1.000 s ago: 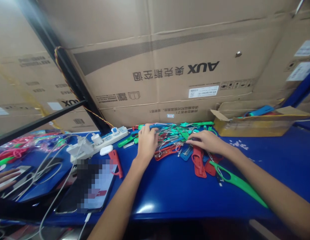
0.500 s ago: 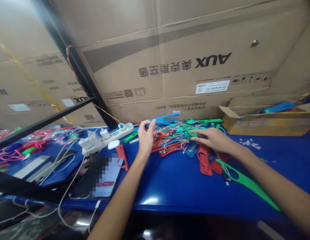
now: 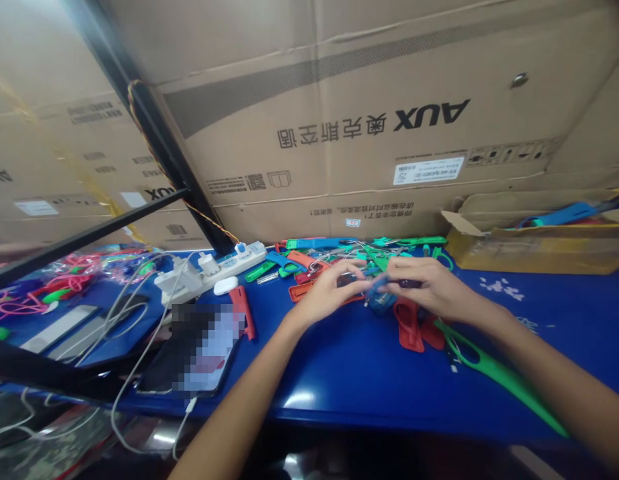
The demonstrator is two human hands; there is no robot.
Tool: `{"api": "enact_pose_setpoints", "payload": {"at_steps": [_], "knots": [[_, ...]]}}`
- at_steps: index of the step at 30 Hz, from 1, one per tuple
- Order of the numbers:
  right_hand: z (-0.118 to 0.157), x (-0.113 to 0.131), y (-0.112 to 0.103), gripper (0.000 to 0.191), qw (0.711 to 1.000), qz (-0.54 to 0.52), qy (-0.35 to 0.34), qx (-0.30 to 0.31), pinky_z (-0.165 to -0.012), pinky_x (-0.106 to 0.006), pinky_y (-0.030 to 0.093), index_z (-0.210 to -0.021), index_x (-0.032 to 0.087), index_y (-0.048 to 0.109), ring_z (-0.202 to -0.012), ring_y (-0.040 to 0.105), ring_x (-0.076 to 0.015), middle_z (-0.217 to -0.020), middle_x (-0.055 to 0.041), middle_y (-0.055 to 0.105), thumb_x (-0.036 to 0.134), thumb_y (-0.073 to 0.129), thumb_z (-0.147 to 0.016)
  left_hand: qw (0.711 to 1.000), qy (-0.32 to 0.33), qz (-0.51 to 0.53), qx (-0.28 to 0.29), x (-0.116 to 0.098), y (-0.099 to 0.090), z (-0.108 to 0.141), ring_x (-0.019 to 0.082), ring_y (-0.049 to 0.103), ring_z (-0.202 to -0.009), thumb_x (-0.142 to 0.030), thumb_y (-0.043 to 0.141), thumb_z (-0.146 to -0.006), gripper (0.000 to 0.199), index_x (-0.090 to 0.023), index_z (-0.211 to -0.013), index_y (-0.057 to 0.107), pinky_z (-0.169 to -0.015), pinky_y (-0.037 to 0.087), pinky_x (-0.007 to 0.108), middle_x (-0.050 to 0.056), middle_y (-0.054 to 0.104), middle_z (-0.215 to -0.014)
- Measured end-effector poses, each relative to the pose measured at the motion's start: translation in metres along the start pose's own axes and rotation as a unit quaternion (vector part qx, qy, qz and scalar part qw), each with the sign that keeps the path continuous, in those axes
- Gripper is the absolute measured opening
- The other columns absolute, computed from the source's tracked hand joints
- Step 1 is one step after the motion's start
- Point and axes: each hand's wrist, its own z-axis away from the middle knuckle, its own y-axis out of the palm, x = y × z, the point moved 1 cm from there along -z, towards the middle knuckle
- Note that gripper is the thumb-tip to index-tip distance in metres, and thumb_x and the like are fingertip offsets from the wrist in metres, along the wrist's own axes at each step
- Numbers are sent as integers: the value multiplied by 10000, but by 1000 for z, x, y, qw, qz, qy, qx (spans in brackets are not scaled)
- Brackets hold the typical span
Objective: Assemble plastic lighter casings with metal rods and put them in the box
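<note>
Over the front of the pile, my left hand [image 3: 334,288] and my right hand [image 3: 429,285] are close together, fingers bent. Between them is a blurred blue plastic piece [image 3: 376,288] with a loop, pinched by my left fingers. A short dark handle [image 3: 409,283] shows in my right hand; its working end cannot be made out. Beneath lies a heap of red, green and blue plastic parts with thin wires, including a blue part [image 3: 319,244] at the back. Two red parts [image 3: 409,327] and a long green part [image 3: 504,377] lie below my right hand and forearm.
An open cardboard box [image 3: 534,250] with coloured parts stands back right. At left are a white power strip [image 3: 234,267] with plugs and cables, a tablet-like device [image 3: 199,353], a red part [image 3: 242,312] and a black metal frame [image 3: 149,133]. Large cardboard [image 3: 349,80] backs the table.
My left hand has come down and right, bringing the blue plastic piece from above the back of the pile to my right hand. My right hand stays near its place, fingers now closer together.
</note>
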Motion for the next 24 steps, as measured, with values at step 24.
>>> {"api": "enact_pose_setpoints", "payload": {"at_steps": [24], "knots": [[-2, -17, 21, 470, 924, -190, 332, 5, -483, -273, 318, -855, 191, 756, -495, 442, -107, -625, 2, 590, 641, 626, -894, 957, -18, -118, -263, 22, -39, -3, 209, 682, -936, -336, 639, -945, 155, -204, -873, 674, -909, 494, 344, 38, 734, -923]]}}
